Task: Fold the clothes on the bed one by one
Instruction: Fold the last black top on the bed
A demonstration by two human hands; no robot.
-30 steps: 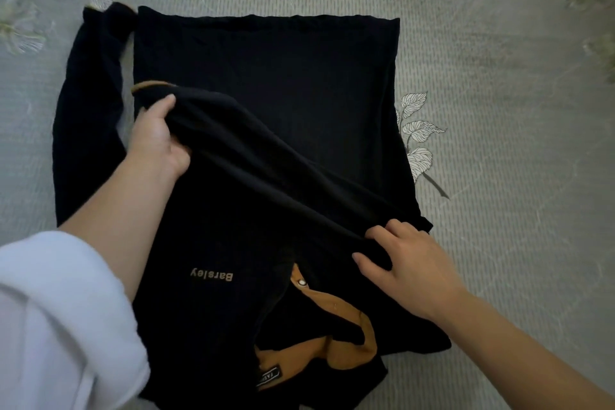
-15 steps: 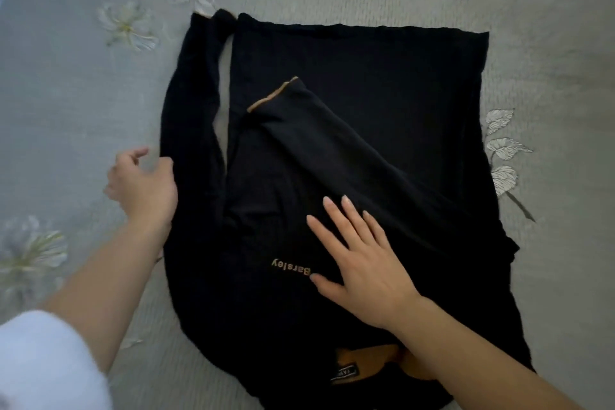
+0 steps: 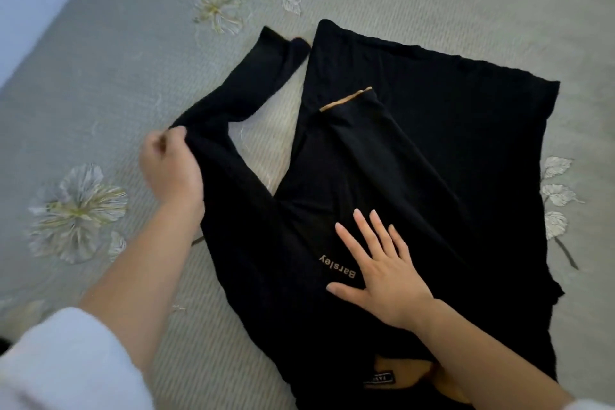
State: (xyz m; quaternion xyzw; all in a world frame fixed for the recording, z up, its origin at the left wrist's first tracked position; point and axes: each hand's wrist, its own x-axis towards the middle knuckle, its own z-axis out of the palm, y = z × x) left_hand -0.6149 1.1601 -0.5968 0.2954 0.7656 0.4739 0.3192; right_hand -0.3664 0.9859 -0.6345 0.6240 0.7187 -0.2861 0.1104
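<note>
— So, where is the black long-sleeved knit top [image 3: 432, 150]?
— Spread on the grey quilted bed cover [image 3: 109, 76], collar nearest the person. One sleeve [image 3: 376, 143] lies folded across the body, tan cuff uppermost.
— And the hands?
— The right hand [image 3: 382, 270] lies flat with straight fingers on the chest, beside gold "Barsley" lettering [image 3: 337, 268]. The left hand [image 3: 169, 170] grasps the other sleeve [image 3: 253, 86] at its bend.
— Anything around?
— Embroidered pale flowers [image 3: 76, 210] are just beside the left hand, and leaves [image 3: 555, 193] are at the top's far edge.
</note>
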